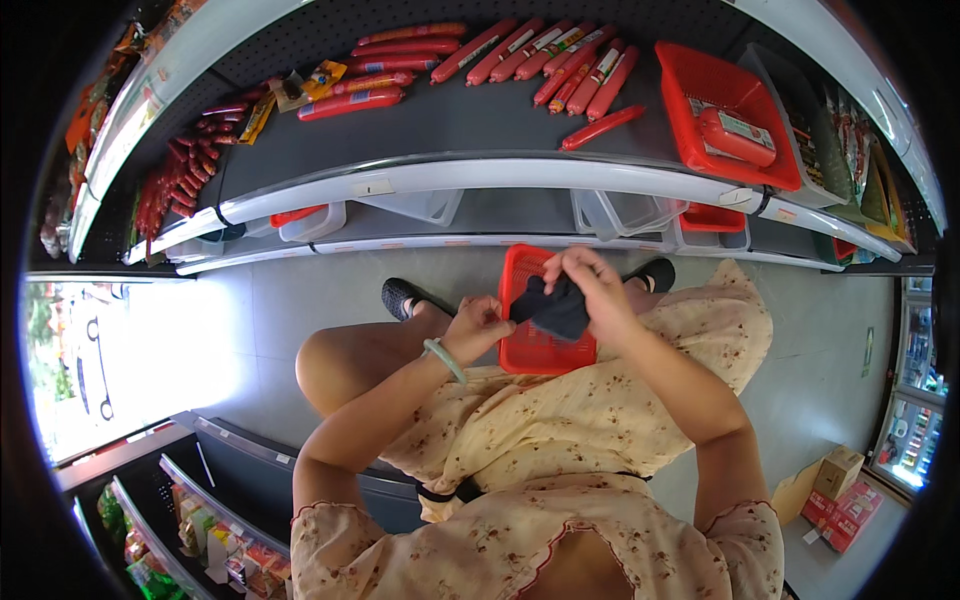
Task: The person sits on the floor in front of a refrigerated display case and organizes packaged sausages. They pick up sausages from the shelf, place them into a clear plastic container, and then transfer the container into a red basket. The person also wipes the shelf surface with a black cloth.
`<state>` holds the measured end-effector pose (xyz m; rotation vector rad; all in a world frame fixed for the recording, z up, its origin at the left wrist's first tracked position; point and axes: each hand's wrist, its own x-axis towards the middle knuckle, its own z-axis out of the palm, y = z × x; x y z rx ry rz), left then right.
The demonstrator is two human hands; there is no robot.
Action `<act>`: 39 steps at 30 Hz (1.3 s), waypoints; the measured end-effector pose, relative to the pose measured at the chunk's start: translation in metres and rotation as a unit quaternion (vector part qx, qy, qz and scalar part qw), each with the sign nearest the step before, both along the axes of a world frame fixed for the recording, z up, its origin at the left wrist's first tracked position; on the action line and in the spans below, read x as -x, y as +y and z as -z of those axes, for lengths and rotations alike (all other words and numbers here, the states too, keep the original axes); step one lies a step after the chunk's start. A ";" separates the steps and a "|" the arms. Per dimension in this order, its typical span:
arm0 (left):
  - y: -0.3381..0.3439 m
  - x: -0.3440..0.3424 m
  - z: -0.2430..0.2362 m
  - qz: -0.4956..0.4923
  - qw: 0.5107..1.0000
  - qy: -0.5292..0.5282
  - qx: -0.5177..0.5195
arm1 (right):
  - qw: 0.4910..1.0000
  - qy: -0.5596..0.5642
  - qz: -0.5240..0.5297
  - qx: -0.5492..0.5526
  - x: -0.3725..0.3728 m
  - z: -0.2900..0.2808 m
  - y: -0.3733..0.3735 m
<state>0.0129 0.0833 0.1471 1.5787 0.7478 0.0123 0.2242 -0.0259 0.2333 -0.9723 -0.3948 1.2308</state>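
Observation:
A dark cloth hangs bunched from my right hand, whose fingers are closed on it. Beneath it lies a small red plastic basket with slotted walls, at my lap between my knees. My left hand, a pale bangle on its wrist, is closed in a pinch at the basket's left rim. A corner of the cloth reaches that spot too, so I cannot tell whether the fingers grip the rim or the cloth. The cloth hides much of the basket's inside.
In front, a dark shelf holds several red-wrapped sausages and a red basket with a packaged sausage. Clear plastic bins stand on the lower shelf. Snack racks are behind left; cardboard boxes sit behind right.

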 end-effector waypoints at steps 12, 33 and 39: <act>-0.016 -0.016 -0.022 0.028 0.996 -0.059 -0.066 | 0.975 -0.209 -0.056 -0.049 0.004 -0.011 0.003; -0.031 -0.028 -0.080 0.134 0.954 -0.144 -0.226 | 0.809 -0.573 0.114 0.071 0.006 0.018 0.013; -0.028 -0.025 -0.083 0.142 0.957 -0.135 -0.213 | 0.674 -0.737 0.032 -0.047 0.008 0.007 0.003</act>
